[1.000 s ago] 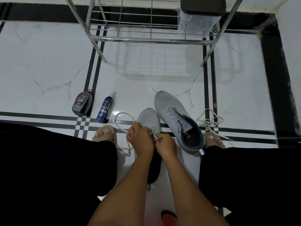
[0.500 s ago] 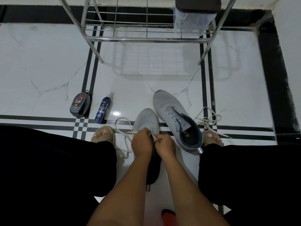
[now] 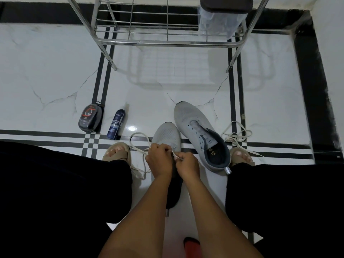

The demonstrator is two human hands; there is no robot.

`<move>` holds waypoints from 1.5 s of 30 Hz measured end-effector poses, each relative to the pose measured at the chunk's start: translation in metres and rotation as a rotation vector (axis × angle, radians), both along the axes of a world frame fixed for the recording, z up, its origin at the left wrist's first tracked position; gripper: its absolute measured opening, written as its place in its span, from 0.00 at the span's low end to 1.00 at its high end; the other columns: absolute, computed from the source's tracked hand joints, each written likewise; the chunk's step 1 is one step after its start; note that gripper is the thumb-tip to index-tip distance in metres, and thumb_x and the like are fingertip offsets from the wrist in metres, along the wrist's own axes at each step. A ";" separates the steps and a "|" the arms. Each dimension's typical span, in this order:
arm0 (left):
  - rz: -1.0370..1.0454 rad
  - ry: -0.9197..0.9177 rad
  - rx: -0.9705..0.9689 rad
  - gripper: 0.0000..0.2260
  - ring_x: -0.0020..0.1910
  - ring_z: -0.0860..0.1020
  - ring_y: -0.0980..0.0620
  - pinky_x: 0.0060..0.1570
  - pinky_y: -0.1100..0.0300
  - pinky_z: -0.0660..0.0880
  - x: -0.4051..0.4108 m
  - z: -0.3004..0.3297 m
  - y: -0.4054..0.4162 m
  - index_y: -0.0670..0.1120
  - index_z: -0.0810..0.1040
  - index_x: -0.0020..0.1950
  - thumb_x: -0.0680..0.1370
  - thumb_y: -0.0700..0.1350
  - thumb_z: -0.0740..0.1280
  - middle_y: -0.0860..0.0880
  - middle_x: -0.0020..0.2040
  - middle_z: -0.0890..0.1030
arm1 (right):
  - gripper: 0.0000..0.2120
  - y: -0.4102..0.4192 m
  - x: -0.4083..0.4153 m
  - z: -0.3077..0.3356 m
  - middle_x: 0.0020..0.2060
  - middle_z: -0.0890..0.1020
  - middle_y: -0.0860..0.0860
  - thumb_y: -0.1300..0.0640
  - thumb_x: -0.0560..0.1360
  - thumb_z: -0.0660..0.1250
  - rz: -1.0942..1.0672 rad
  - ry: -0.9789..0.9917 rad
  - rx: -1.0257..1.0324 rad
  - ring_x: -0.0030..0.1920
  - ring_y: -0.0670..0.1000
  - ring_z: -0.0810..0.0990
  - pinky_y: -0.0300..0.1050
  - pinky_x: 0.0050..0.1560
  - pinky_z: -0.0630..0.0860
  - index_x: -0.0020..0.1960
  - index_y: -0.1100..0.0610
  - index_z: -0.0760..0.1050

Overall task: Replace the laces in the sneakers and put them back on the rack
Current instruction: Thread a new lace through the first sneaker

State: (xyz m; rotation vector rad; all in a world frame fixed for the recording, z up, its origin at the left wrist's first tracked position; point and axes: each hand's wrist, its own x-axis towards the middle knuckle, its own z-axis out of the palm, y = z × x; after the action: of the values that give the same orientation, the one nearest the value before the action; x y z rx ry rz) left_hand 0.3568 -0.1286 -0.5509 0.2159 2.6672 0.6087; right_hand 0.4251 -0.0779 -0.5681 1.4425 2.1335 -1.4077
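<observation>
While a seated person is looking down at a white tiled floor, the left hand (image 3: 160, 161) and right hand (image 3: 187, 165) are meeting at the centre of the frame over a grey sneaker (image 3: 166, 135), fingers curled and pinching a cream lace (image 3: 139, 144) that is looping off to the left. A second, unlaced sneaker (image 3: 199, 135) is lying just right of it, with another lace (image 3: 236, 135) further right and the metal rack (image 3: 167, 41) at the top. The lace tip is likely to slip from the pinch or miss its eyelet, because the hands are hiding the holes.

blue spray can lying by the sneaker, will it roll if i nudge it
Probably: the blue spray can is a slim cylinder lying on its side on glossy tile floor. It looks small, so likely light, and it may slide too.
</observation>
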 end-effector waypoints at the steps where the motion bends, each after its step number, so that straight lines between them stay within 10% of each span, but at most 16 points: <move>1: 0.006 -0.019 0.005 0.06 0.53 0.75 0.47 0.53 0.55 0.64 -0.001 -0.001 0.000 0.49 0.83 0.47 0.75 0.42 0.67 0.48 0.51 0.77 | 0.12 0.001 0.001 0.002 0.48 0.82 0.51 0.56 0.77 0.63 -0.007 0.016 -0.016 0.46 0.52 0.80 0.42 0.43 0.76 0.54 0.47 0.83; 5: 0.026 -0.069 -0.006 0.08 0.56 0.73 0.46 0.56 0.54 0.65 -0.004 0.000 -0.004 0.52 0.84 0.49 0.76 0.43 0.66 0.48 0.54 0.78 | 0.14 0.014 -0.003 0.014 0.34 0.77 0.52 0.53 0.78 0.63 -0.142 0.074 -0.095 0.38 0.51 0.75 0.43 0.43 0.70 0.34 0.52 0.75; 9: -0.009 -0.088 -0.008 0.09 0.54 0.74 0.46 0.54 0.53 0.66 -0.004 0.000 -0.009 0.55 0.83 0.45 0.77 0.43 0.65 0.48 0.51 0.77 | 0.12 0.022 -0.022 0.017 0.55 0.82 0.51 0.61 0.78 0.62 -0.105 0.073 -0.043 0.56 0.51 0.79 0.36 0.51 0.69 0.57 0.55 0.80; 23: 0.143 -0.170 0.048 0.32 0.71 0.65 0.39 0.63 0.47 0.68 0.030 0.010 -0.046 0.41 0.53 0.77 0.79 0.49 0.65 0.41 0.78 0.52 | 0.05 0.022 -0.032 0.023 0.45 0.78 0.53 0.64 0.76 0.58 -0.185 0.034 0.031 0.43 0.55 0.76 0.41 0.40 0.67 0.45 0.56 0.69; 30: 0.354 -0.353 0.166 0.28 0.65 0.73 0.41 0.58 0.52 0.68 0.025 0.013 -0.049 0.49 0.49 0.78 0.82 0.51 0.59 0.41 0.71 0.70 | 0.09 0.082 -0.036 0.090 0.40 0.80 0.59 0.67 0.76 0.48 -1.252 0.601 -0.007 0.40 0.54 0.80 0.48 0.43 0.78 0.48 0.64 0.66; 33: 0.358 -0.409 0.085 0.30 0.62 0.74 0.39 0.57 0.50 0.69 0.023 0.012 -0.049 0.49 0.46 0.78 0.82 0.54 0.57 0.38 0.67 0.74 | 0.08 0.112 -0.023 0.138 0.43 0.74 0.53 0.66 0.78 0.48 -1.517 0.788 0.267 0.35 0.48 0.77 0.32 0.36 0.76 0.46 0.58 0.64; 37: 0.325 -0.422 0.044 0.32 0.62 0.74 0.38 0.59 0.48 0.70 0.022 0.013 -0.046 0.47 0.44 0.78 0.81 0.54 0.58 0.38 0.67 0.73 | 0.09 0.103 -0.025 0.144 0.35 0.75 0.46 0.53 0.82 0.55 -0.758 0.428 0.479 0.34 0.46 0.74 0.36 0.31 0.69 0.52 0.56 0.70; 41: 0.297 -0.411 0.015 0.34 0.63 0.74 0.38 0.60 0.47 0.70 0.021 0.014 -0.047 0.45 0.43 0.78 0.81 0.51 0.60 0.38 0.68 0.72 | 0.10 0.045 -0.032 0.066 0.53 0.81 0.56 0.56 0.79 0.58 0.227 -0.079 0.270 0.52 0.58 0.79 0.47 0.50 0.74 0.52 0.55 0.77; 45: 0.278 -0.409 -0.021 0.34 0.62 0.75 0.38 0.60 0.47 0.72 0.020 0.013 -0.046 0.44 0.44 0.78 0.81 0.52 0.60 0.39 0.67 0.74 | 0.11 0.002 -0.015 0.033 0.53 0.79 0.56 0.53 0.80 0.57 0.257 -0.130 0.275 0.53 0.58 0.78 0.45 0.45 0.72 0.54 0.54 0.78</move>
State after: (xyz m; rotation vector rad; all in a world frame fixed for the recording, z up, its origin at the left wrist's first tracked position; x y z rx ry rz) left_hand 0.3763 -0.1751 -0.5384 -0.2648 2.3173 0.6300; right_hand 0.4101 -0.0758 -0.5348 1.2457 2.3944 -0.9352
